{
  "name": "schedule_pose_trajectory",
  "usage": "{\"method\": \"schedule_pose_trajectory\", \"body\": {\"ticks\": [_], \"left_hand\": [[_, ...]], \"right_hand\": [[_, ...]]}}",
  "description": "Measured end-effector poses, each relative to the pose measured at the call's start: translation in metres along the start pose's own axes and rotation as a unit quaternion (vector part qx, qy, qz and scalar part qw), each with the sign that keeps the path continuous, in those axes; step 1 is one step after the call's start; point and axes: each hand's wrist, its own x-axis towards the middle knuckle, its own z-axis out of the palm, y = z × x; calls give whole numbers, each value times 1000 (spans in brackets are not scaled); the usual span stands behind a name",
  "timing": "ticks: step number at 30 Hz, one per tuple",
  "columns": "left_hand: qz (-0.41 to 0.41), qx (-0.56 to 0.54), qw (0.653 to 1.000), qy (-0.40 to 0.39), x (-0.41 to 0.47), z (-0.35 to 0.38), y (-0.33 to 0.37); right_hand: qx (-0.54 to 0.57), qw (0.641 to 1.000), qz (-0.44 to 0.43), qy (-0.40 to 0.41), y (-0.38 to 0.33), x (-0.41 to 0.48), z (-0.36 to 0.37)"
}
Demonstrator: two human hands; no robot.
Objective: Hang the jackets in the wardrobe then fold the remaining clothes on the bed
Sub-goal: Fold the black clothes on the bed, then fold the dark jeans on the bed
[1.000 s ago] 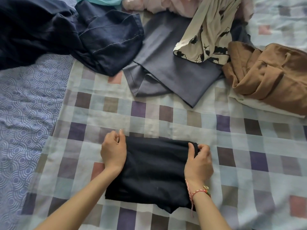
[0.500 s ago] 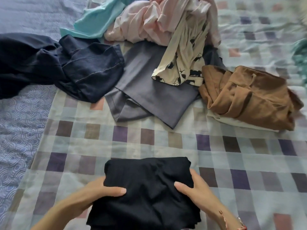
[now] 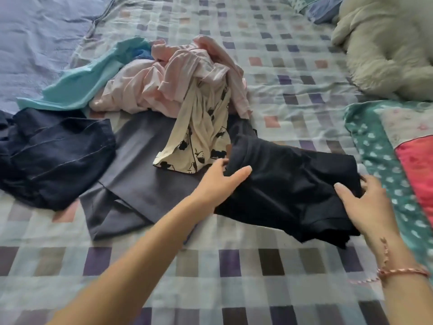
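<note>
A folded black garment (image 3: 293, 184) is held over the checked bedspread (image 3: 234, 266), right of the clothes pile. My left hand (image 3: 220, 184) grips its left edge, thumb on top and fingers under the cloth. My right hand (image 3: 365, 202) grips its right edge in the same way. The pile behind holds a cream top with black print (image 3: 201, 137), a pink garment (image 3: 175, 83), a teal garment (image 3: 79, 90), a flat grey garment (image 3: 145, 165) and a dark navy denim piece (image 3: 54, 156). No brown garment shows in this view.
A pale plush toy (image 3: 393, 50) lies at the top right. A teal and pink quilt (image 3: 384, 151) runs along the right edge, touching the black garment's corner. A lilac sheet (image 3: 35, 43) covers the far left of the bed.
Both hands have carried the folded black garment from the near middle of the bed up and to the right. The view has swung right, and the brown garment is out of sight.
</note>
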Motion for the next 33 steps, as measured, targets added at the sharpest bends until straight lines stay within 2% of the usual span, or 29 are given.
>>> {"method": "schedule_pose_trajectory", "body": {"ticks": [1,3,5,7,8,10,12,14,18,23,27,29,31,33], "left_hand": [[8,44,999,16,13,12,-6],[27,163,984,70,29,27,-26],[89,264,956,96,29,23,-48],[168,403,896,84,36,18,-74],[201,460,862,65,38,12,-87],[214,521,826,23,38,-1,-111],[205,531,822,12,39,-15,-130],[208,510,834,29,34,-31,-144],[195,484,849,89,15,-59,-157],[123,465,861,163,-5,-119,-166],[105,452,860,213,-11,-156,-167],[110,443,852,258,-10,-178,-171],[124,444,839,290,-5,-196,-172],[123,478,818,297,7,-208,-169]], "right_hand": [[-70,997,18,22,1,14,2],[-149,987,-36,41,-8,31,23],[-129,986,-105,-30,-20,29,63],[-167,971,-127,-118,-14,27,112],[-209,960,-135,-126,-4,24,133],[-242,953,-161,-88,13,20,155],[-242,953,-172,-61,22,20,166],[-251,950,-175,-60,25,21,171],[-257,950,-171,-55,30,23,170],[-274,947,-147,-84,18,26,166],[-198,970,-92,-105,-23,27,152],[-155,972,-156,-86,-62,15,157],[-120,957,-246,-96,-99,0,172],[-77,945,-283,-148,-123,-13,188]]}}
